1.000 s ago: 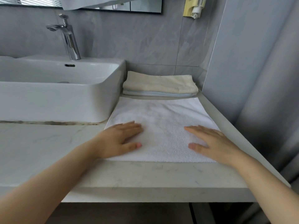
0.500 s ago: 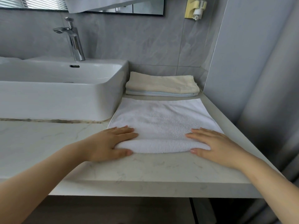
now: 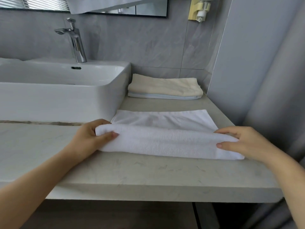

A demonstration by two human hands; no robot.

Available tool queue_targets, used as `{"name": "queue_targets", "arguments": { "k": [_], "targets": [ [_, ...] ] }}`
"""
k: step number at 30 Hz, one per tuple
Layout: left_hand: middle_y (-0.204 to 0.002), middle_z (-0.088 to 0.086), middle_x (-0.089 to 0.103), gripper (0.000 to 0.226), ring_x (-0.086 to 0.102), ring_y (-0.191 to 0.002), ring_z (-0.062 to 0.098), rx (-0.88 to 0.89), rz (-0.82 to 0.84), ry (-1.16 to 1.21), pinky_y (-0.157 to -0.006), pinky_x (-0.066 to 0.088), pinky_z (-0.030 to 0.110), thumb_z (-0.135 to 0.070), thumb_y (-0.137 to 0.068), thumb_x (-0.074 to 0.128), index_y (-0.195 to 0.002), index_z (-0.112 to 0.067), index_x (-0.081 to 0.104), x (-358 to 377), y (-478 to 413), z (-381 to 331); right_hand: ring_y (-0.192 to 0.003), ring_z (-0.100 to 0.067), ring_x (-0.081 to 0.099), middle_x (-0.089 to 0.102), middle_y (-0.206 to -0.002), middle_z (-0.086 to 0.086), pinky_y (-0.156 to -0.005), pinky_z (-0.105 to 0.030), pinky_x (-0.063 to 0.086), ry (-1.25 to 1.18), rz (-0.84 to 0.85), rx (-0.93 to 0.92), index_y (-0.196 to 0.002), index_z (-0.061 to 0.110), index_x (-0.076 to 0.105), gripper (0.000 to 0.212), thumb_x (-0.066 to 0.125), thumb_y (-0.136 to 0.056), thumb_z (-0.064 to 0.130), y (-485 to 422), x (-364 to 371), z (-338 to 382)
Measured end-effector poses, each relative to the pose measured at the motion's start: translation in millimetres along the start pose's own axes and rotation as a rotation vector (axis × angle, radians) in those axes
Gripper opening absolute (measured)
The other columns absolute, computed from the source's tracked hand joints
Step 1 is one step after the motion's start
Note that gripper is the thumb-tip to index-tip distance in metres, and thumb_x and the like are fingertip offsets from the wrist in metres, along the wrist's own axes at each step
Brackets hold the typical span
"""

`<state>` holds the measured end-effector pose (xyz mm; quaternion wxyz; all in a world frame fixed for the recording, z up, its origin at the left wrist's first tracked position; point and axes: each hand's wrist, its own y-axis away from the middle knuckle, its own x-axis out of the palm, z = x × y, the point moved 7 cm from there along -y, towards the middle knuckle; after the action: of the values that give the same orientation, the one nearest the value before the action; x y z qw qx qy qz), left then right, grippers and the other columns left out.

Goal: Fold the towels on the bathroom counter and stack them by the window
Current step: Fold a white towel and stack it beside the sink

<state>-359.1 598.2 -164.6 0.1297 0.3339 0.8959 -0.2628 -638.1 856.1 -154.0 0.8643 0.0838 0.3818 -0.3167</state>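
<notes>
Two pinch grips hold the raised near fold of the white towel [image 3: 165, 142], left hand [image 3: 88, 138] and right hand [image 3: 241, 142] at opposite ends; its long axis parallels the front edge of the surface [image 3: 148, 174].

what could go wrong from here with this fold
The white towel is gripped only at its ends by the left hand and right hand, so the middle may sag and crease. The lifted fold could land crooked on the far half. Carried too far, it might nudge the stack behind.
</notes>
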Motion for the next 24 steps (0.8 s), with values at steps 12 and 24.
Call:
{"name": "queue_targets", "arguments": {
  "k": [12,24],
  "targets": [
    [-0.061,-0.016,0.062,0.036,0.055,-0.058,-0.002,-0.14,0.242,-0.164,-0.057,0.041,0.01,-0.056,-0.059,0.065,-0.073,-0.023,0.064,5,-1,10,-0.086,-0.004,0.06,0.067,-0.094,0.009,-0.073,-0.022,0.046,-0.167,-0.12,0.087,-0.107,0.017,0.063,0.024,0.065,-0.085,0.007,12,-3,-29],
    [-0.099,0.008,0.071,0.027,0.066,-0.092,0.022,-0.448,0.065,0.11,-0.078,0.05,0.032,-0.031,-0.096,0.047,-0.1,-0.012,0.066,7,-23,19,-0.091,-0.003,0.056,0.061,-0.097,0.016,-0.079,-0.031,0.043,-0.291,-0.077,0.125,-0.101,0.031,0.056,0.016,0.054,-0.094,0.016,-19,2,-8]
  ]
}}
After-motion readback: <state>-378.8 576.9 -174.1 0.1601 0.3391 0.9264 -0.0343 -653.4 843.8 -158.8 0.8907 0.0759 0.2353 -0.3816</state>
